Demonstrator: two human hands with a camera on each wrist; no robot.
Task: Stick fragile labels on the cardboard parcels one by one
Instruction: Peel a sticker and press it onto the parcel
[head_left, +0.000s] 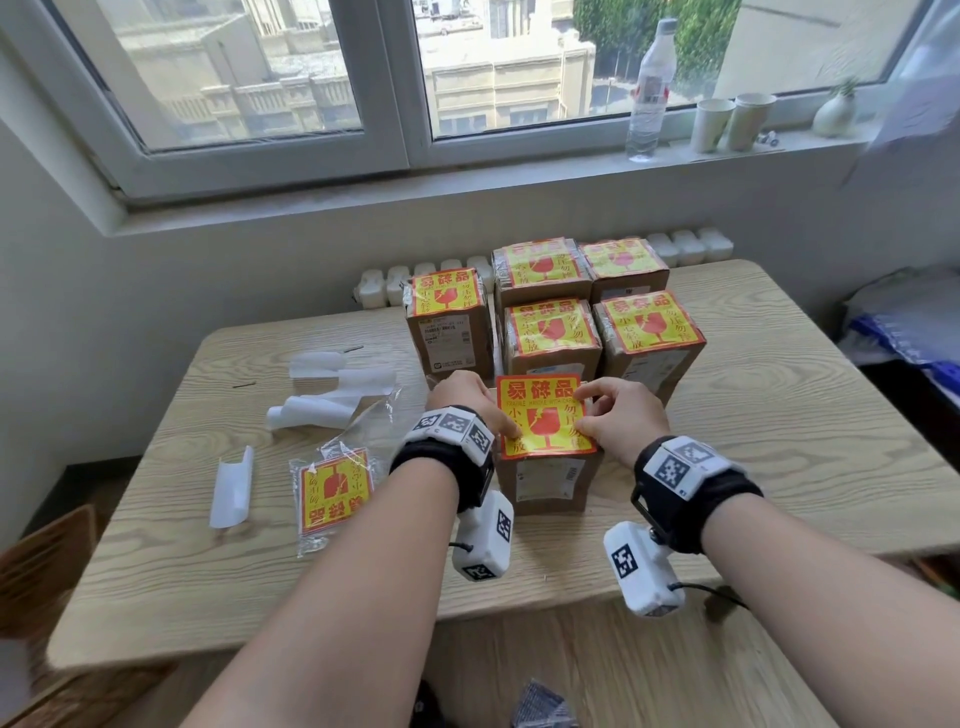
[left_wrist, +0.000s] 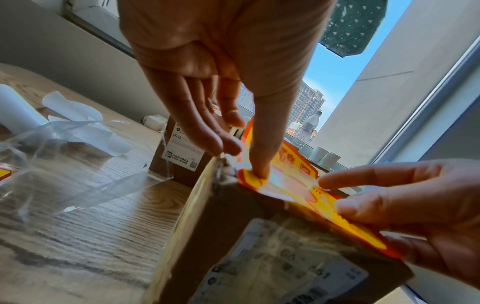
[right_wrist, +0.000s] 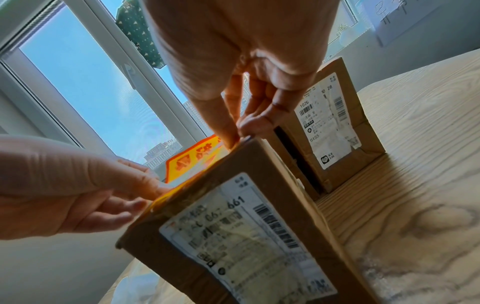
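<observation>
The nearest cardboard parcel (head_left: 545, 480) (left_wrist: 233, 236) (right_wrist: 233, 216) stands on the wooden table (head_left: 779, 441). A red and yellow fragile label (head_left: 540, 415) (left_wrist: 298, 185) (right_wrist: 194, 158) lies on its top, and its far part still lifts off the box. My left hand (head_left: 467, 397) (left_wrist: 207, 98) (right_wrist: 78, 185) presses its thumb on the label's near left corner, with the fingers straight along the box's left side. My right hand (head_left: 621, 415) (left_wrist: 402, 195) (right_wrist: 233, 82) pinches the label's right edge at the box's rim. Behind stand several parcels (head_left: 550, 332) with labels on top.
A clear sleeve of spare labels (head_left: 335, 488) lies left of my left arm, with curled white backing papers (head_left: 332, 395) (left_wrist: 78, 115) beyond it. A bottle (head_left: 649, 88) and paper cups (head_left: 727, 122) stand on the windowsill. A radiator (head_left: 415, 283) runs behind the table.
</observation>
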